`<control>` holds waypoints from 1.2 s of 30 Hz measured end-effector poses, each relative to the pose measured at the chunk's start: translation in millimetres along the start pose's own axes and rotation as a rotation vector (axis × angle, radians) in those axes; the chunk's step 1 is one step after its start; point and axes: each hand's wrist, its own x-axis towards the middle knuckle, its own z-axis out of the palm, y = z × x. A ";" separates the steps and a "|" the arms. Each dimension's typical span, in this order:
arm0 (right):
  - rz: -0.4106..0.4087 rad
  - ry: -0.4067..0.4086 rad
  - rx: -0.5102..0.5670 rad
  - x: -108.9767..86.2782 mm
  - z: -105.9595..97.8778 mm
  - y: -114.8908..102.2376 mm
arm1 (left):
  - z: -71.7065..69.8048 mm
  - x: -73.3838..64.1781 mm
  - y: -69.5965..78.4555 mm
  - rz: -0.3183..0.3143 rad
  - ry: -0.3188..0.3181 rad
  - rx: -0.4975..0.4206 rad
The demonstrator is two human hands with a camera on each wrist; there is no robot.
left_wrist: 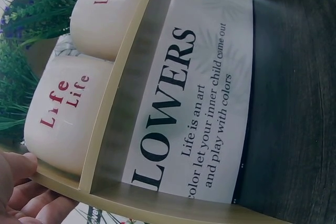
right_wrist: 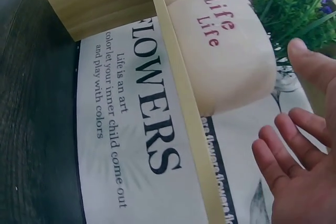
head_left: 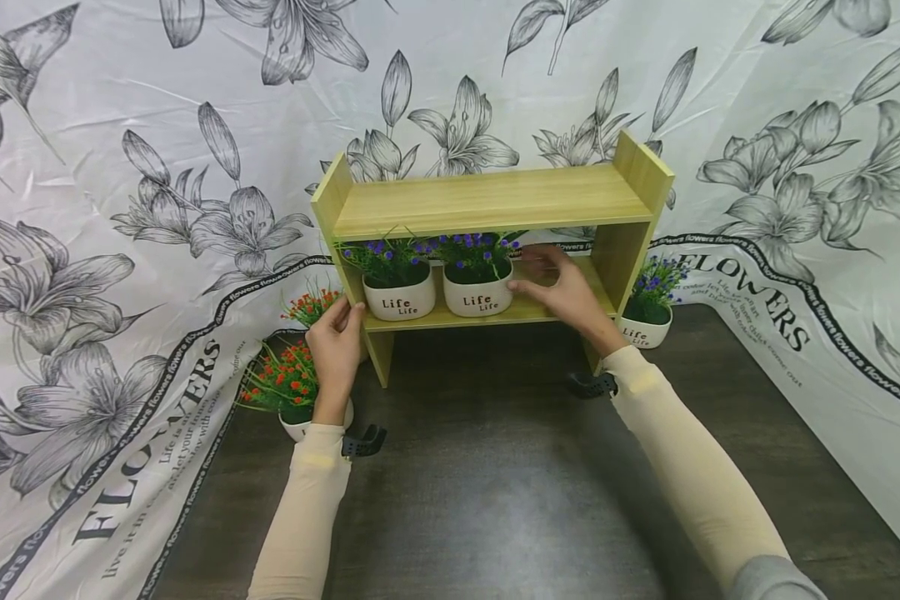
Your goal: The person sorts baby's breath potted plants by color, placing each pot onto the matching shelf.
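Observation:
A light wooden shelf (head_left: 487,200) stands on the dark table, with two white pots of purple flowers side by side on its lower board. My left hand (head_left: 336,346) grips the shelf's left side panel, thumb on the inner side near the left pot (head_left: 399,298) and fingers outside. In the left wrist view that thumb (left_wrist: 21,165) lies close to the pot's base. My right hand (head_left: 562,292) is beside the right pot (head_left: 478,292). Its fingers are spread and loosely bent, with a gap to the pot in the right wrist view; nothing is in that hand (right_wrist: 304,156).
Left of the shelf stand a pot of red flowers (head_left: 288,379) and more red flowers (head_left: 307,307) behind it. Another purple-flowered pot (head_left: 647,329) stands right of the shelf. A flower-printed cloth (head_left: 270,150) hangs behind the dark table (head_left: 495,475).

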 end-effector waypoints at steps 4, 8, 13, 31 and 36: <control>-0.019 0.056 -0.050 -8.0 -8.8 -4.9 | -0.2 0.2 0.2 0.005 0.004 0.004; -0.040 0.083 -0.104 -17.8 -16.6 -8.6 | -0.5 -0.5 -0.4 0.003 0.004 0.010; -0.072 0.109 -0.131 -33.2 -28.3 -9.8 | -0.6 -2.0 -1.4 -0.008 0.001 0.011; -0.055 0.194 -0.097 -91.4 -98.9 16.3 | -1.0 -2.6 0.2 0.016 0.000 0.032; -0.074 0.220 -0.087 -102.1 -121.5 30.1 | -1.3 -2.0 0.1 0.013 0.000 0.030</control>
